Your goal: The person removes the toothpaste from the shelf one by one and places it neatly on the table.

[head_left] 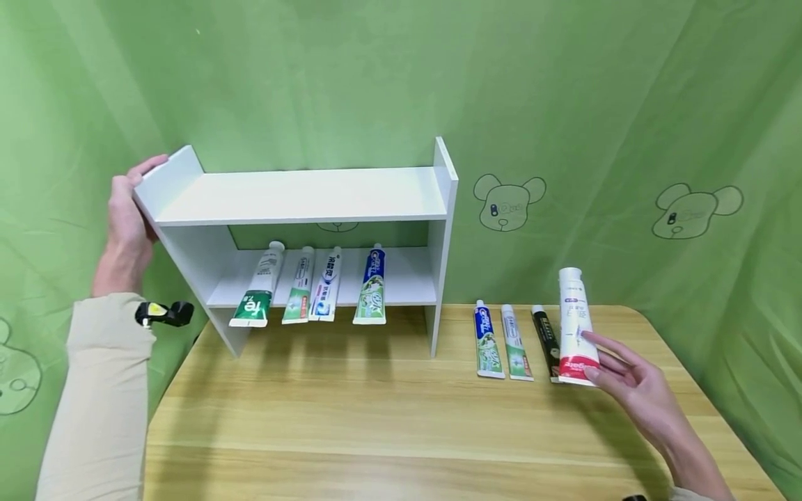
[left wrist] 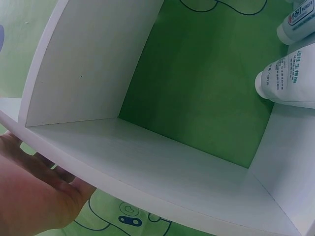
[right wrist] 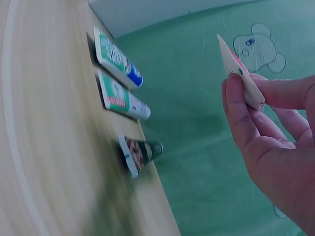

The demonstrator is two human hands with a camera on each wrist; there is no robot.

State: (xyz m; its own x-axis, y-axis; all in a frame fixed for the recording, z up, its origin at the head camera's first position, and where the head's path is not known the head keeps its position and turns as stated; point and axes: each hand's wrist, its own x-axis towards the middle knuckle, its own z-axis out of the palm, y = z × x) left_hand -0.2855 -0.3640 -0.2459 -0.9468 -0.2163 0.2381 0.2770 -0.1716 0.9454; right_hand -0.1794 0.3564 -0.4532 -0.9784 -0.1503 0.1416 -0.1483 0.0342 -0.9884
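My right hand (head_left: 633,383) pinches a white and red toothpaste tube (head_left: 573,323) by its flat red end, cap pointing away. In the right wrist view, that tube's flat end (right wrist: 241,73) shows between thumb and fingers, off the table. My left hand (head_left: 128,216) holds the left side panel of a white two-tier shelf (head_left: 301,198) near its top edge. Its fingers lie against the panel's outer side in the left wrist view, partly hidden by the board (left wrist: 147,172). Several toothpaste tubes lie on the lower tier, including a green and white one (head_left: 257,289) at the left.
On the wooden table (head_left: 376,424), right of the shelf, lie a blue and green tube (head_left: 487,341), a white and green tube (head_left: 516,342) and a black tube (head_left: 547,341). A green curtain (head_left: 564,90) with bear drawings hangs behind.
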